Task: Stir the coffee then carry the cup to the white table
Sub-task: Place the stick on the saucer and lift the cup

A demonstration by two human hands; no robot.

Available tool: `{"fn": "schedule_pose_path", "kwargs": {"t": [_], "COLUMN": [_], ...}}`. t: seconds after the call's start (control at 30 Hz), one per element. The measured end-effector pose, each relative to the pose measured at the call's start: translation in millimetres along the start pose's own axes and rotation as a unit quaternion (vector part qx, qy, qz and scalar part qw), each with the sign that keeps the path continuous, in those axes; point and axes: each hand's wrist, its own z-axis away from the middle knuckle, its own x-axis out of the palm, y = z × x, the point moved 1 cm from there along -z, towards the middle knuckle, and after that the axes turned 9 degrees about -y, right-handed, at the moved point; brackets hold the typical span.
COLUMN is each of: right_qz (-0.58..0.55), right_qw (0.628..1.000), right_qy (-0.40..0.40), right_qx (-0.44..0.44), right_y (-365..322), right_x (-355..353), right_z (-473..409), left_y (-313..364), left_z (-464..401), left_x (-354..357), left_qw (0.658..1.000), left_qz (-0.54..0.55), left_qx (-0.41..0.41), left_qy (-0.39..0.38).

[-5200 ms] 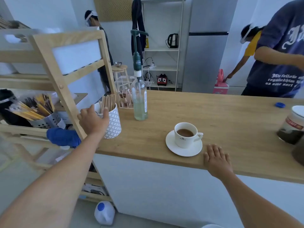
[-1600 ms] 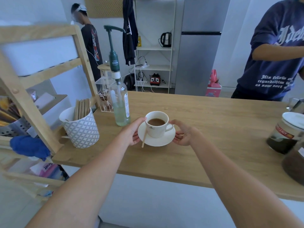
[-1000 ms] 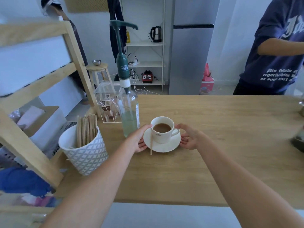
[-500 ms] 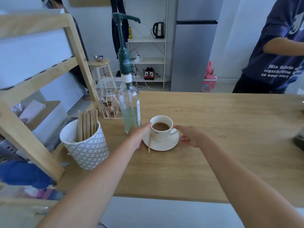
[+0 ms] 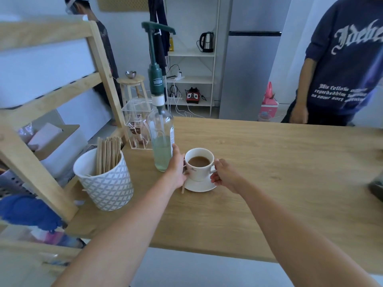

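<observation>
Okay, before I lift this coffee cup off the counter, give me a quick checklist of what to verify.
1. Left hand on the cup and saucer: ok, touching the left side.
2. Right hand at the handle side: ok.
3. Firm grip underneath the saucer: cannot tell, fingertips hidden.
4. Coffee level below the rim: ok.
5. Stir stick secure: not ok, its end overhangs the saucer's edge and could slip.
6. Pump bottle clearance: not ok, close beside the left hand.

your left hand point(image 5: 176, 168) and right hand point(image 5: 224, 176) flank the coffee cup point(image 5: 199, 165) on its saucer point(image 5: 200, 186), wooden counter point(image 5: 269, 172).
</observation>
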Motion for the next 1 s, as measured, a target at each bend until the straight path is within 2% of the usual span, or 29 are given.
{"fn": "schedule_pose_path", "kwargs": {"t": [0.27,0.5,0.8,0.9,0.93,1.0], "right_qz": [0.036,0.069,0.083,0.068,0.062,0.062], "right_qw": [0.998,0.991,0.983,0.982,0.982,0.982], "right_qy": [-0.005,0.000,0.003,0.004,0.002,0.001], "right_qx": [-0.054,-0.116,-0.164,-0.173,-0.176,-0.180], "right_y": [-36,-107,-187,-204,-209,-218], "right_x": [-4,-9,-9,-7,-6,-4], "right_z": [11,33,55,57,59,61], "left_y": [34,103,178,196,201,215], "left_z": [17,44,84,88,88,93], "left_x": [4,23,43,46,45,44], "left_qw": [0.999,0.991,0.986,0.976,0.959,0.889], "left_qz": [-0.024,-0.103,-0.114,-0.120,-0.155,-0.263], "left_qx": [0.025,0.085,0.120,0.167,0.202,0.288], "left_qy": [-0.019,-0.026,-0.013,0.067,0.125,0.240]}}
